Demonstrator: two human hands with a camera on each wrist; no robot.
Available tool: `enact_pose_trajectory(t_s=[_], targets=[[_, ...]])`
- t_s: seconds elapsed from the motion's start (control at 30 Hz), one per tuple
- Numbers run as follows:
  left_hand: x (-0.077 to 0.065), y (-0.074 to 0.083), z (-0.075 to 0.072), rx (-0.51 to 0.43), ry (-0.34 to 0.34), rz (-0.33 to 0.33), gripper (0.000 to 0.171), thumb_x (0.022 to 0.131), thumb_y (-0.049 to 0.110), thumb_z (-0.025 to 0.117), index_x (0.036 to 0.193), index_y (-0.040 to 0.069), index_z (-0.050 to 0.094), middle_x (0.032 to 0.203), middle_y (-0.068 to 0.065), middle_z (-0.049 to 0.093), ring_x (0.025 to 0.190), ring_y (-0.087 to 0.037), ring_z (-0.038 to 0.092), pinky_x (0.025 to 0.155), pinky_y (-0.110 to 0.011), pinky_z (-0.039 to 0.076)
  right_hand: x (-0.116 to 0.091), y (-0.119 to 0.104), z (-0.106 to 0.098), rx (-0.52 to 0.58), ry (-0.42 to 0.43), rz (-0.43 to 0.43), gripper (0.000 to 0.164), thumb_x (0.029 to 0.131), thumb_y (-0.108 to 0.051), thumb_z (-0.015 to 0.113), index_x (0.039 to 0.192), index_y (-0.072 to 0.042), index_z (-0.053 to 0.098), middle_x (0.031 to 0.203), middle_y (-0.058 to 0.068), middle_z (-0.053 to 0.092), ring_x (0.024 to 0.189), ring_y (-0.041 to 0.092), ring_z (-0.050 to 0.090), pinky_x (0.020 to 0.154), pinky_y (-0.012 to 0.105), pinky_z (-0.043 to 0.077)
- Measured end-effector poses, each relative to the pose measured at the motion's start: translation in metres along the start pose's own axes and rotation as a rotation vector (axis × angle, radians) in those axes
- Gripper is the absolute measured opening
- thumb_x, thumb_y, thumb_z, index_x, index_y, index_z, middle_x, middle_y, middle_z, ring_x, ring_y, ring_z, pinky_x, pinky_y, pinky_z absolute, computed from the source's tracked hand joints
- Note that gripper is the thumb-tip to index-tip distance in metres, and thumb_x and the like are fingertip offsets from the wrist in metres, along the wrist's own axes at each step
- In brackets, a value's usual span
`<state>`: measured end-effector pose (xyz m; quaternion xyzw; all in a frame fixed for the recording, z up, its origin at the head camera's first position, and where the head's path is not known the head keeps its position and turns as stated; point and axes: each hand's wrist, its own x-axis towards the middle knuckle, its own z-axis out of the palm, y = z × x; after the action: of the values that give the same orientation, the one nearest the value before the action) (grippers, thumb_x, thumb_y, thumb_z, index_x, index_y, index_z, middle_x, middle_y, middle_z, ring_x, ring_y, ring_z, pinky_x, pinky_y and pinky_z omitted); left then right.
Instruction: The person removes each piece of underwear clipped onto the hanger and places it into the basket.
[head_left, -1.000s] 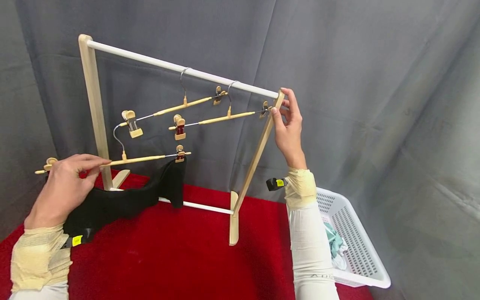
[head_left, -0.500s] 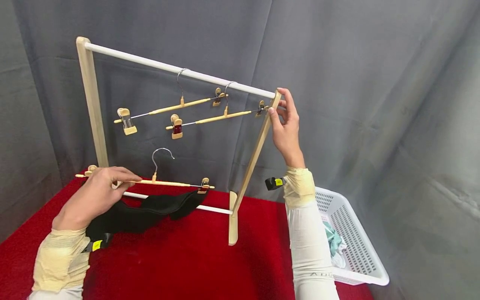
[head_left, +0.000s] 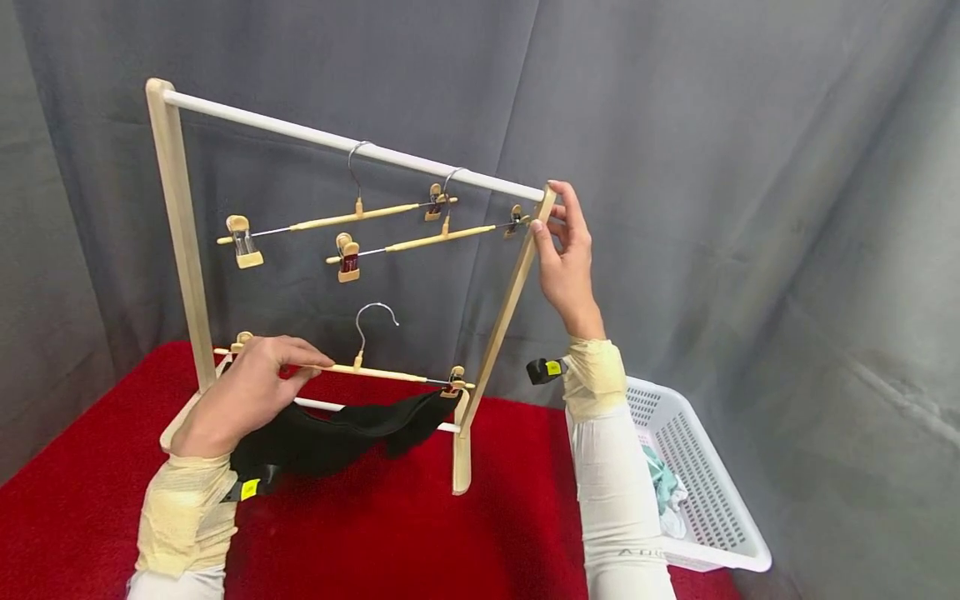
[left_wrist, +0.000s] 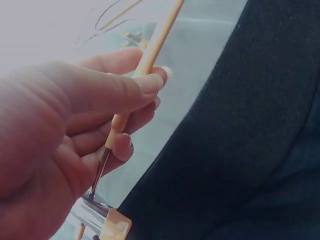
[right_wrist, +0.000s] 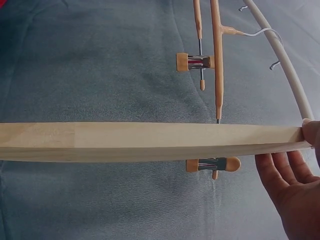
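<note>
My left hand (head_left: 251,383) pinches the wooden bar of a clip hanger (head_left: 382,372) between thumb and fingers. A black garment (head_left: 330,437) hangs from the hanger's clips, one of which (left_wrist: 116,226) shows at its edge in the left wrist view. This hanger's metal hook (head_left: 362,329) points up, apart from the white rail (head_left: 285,127) above it. My right hand (head_left: 568,271) grips the top of the right wooden post (head_left: 502,312) of the small clothes rack. The right wrist view shows thumb and fingers on either side of the post (right_wrist: 150,137).
Two bare clip hangers (head_left: 330,218) hang on the rail toward its right half. On the right stands a white basket (head_left: 720,475) with pale green and white cloth (head_left: 662,483) inside. Red cloth (head_left: 360,533) covers the table, and a grey curtain (head_left: 712,208) hangs behind.
My left hand has carried the hanger with the black garment rightward and lower, below the two hanging hangers. The right hand stays on the post; the rack shifts slightly left in view.
</note>
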<state>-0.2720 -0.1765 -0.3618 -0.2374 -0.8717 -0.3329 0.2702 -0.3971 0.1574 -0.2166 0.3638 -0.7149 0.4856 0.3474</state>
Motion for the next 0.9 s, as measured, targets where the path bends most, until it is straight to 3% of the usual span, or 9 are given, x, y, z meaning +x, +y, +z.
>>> enact_pose_trajectory(t_s=[0.17,0.33,0.53,0.73,0.9], targets=[[0.000,0.005,0.005,-0.023,0.031,-0.003,0.026,0.073,-0.004,0.068,0.094,0.012,0.072,0.090,-0.004,0.068,0.080,-0.015,0.061,0.068,-0.038,0.054,0.001,-0.001,-0.003,0.003,0.003,0.008,0.045,0.090,-0.006,0.052,0.134,-0.010,0.041,0.107,0.021,0.050,0.092,0.033,0.058,0.072,0.033,0.047],[-0.004,0.000,0.007,-0.002,0.066,0.018,0.028,0.071,-0.003,0.070,0.093,0.013,0.072,0.089,-0.002,0.068,0.078,-0.013,0.060,0.067,-0.037,0.054,0.001,-0.002,-0.001,-0.005,-0.013,0.002,0.045,0.090,-0.005,0.051,0.134,-0.008,0.040,0.108,0.022,0.050,0.092,0.036,0.058,0.071,0.033,0.047],[-0.004,-0.005,0.009,-0.007,0.070,0.037,0.028,0.071,-0.003,0.070,0.094,0.014,0.072,0.089,-0.001,0.068,0.079,-0.012,0.060,0.066,-0.035,0.054,-0.003,-0.008,-0.003,-0.054,-0.041,0.046,0.052,0.089,-0.003,0.053,0.138,-0.012,0.039,0.115,0.022,0.050,0.096,0.031,0.058,0.075,0.038,0.050],[0.000,-0.009,0.009,-0.022,0.066,0.042,0.029,0.071,-0.004,0.070,0.094,0.014,0.072,0.088,-0.001,0.068,0.077,-0.012,0.060,0.066,-0.037,0.054,-0.021,-0.014,-0.011,-0.092,-0.057,0.054,0.061,0.088,-0.003,0.054,0.144,-0.015,0.032,0.127,0.017,0.048,0.106,0.029,0.054,0.083,0.041,0.049],[0.002,-0.012,0.010,-0.039,0.056,0.041,0.030,0.071,-0.005,0.069,0.094,0.014,0.072,0.088,-0.002,0.068,0.078,-0.014,0.060,0.068,-0.040,0.053,-0.048,-0.020,-0.011,-0.102,-0.052,0.036,0.054,0.086,0.002,0.053,0.138,-0.006,0.041,0.128,0.020,0.048,0.109,0.034,0.051,0.089,0.047,0.046]])
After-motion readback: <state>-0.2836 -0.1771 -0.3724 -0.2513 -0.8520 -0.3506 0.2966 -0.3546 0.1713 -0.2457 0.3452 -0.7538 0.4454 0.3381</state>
